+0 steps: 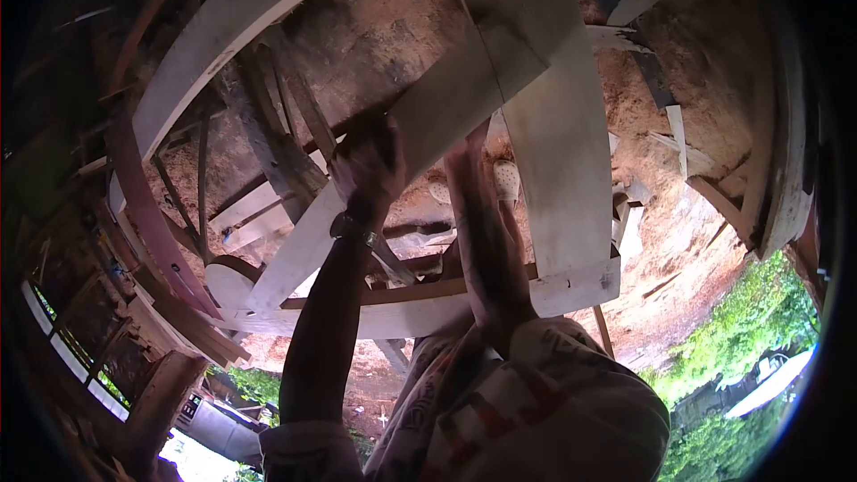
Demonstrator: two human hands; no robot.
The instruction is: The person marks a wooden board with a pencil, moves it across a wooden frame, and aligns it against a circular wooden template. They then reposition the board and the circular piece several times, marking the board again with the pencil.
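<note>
The left hand [366, 162], with a watch [353, 228] on its wrist, is clenched around the upper edge of a long pale grey wooden plank [428, 120] that runs on a slant from lower left to upper right across the middle of the view. The right forearm reaches up beside it, and the right hand [470, 145] disappears behind the same plank, so I cannot tell whether it is gripping or only pressing. The plank's upper end lies against a wide pale wooden board [567, 161] running top to bottom, and its lower end comes near a curved pale wooden rib [214, 36] and a low crosspiece [411, 295]. Beneath all this is reddish, sawdust-strewn ground [375, 36], with 1 white shoe [506, 180] showing just beside the forearm. Judging from this, the plank is in hand and being held among the frame pieces, not resting by itself; no fastening or tool shows, so it seems only part-way placed.
</note>
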